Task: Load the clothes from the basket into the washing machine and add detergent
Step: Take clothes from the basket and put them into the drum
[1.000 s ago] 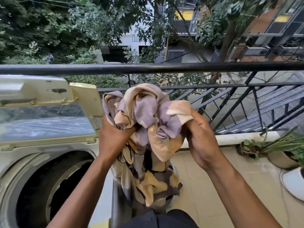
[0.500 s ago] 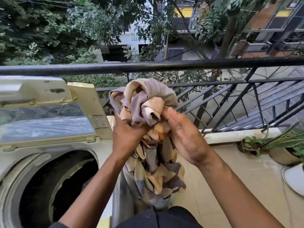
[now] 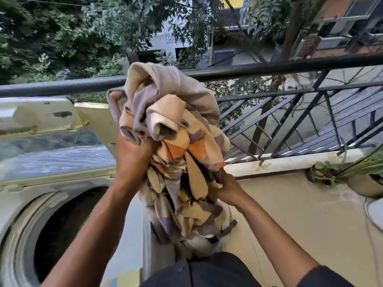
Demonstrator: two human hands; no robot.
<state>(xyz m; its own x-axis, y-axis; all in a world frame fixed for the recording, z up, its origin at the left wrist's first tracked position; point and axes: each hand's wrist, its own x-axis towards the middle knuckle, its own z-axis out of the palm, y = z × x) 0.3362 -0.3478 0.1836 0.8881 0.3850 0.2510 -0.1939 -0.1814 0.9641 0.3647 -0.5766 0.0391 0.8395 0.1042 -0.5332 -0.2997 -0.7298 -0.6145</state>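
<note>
Cloth bundle (image 3: 165, 141) in tight grip of left hand (image 3: 132, 156) and right hand (image 3: 227, 191), beside washing machine (image 3: 41, 204).

home balcony, upper floor of a residential block. black metal railing (image 3: 248, 69) crosses the middle of the frame, tiled floor (image 3: 290, 214) lower right with potted plants (image 3: 339, 172) at the right edge, top-load washing machine (image 3: 41, 183) with lid up at lower left. past the railing, across the top of the frame: trees (image 3: 62, 34), neighbouring buildings (image 3: 331, 27).
</note>
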